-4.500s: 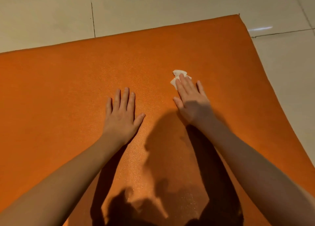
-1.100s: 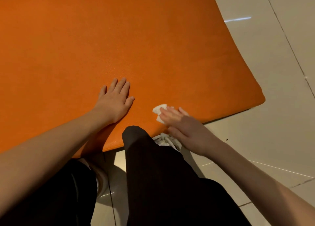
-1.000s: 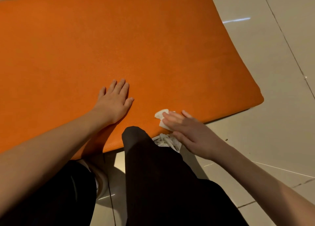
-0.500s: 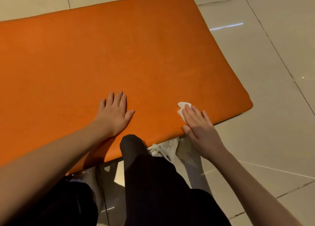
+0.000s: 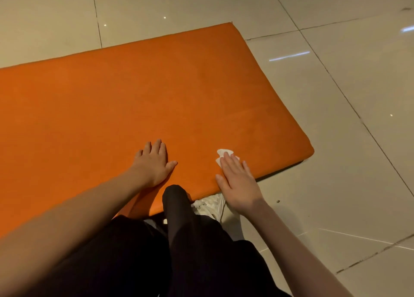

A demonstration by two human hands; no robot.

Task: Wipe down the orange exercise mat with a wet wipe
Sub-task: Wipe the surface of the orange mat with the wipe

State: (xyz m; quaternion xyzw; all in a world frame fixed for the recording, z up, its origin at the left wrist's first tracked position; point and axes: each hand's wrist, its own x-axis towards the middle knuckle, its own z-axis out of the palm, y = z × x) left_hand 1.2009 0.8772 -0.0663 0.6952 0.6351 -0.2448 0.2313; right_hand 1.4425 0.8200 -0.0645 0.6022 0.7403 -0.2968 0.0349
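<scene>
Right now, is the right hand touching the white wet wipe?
Touching. Head view: the right hand lies flat, fingers covering the white wet wipe on the orange exercise mat.

Presses the wet wipe (image 5: 222,155) under the right hand (image 5: 238,180) at the near edge of the orange exercise mat (image 5: 156,95) now, no longer far up its middle. Within the last second slides it rightward along that edge, toward the near right corner, turning the fingers from leftward to straight ahead. Draws the left hand (image 5: 153,164) back to the near edge too.
</scene>
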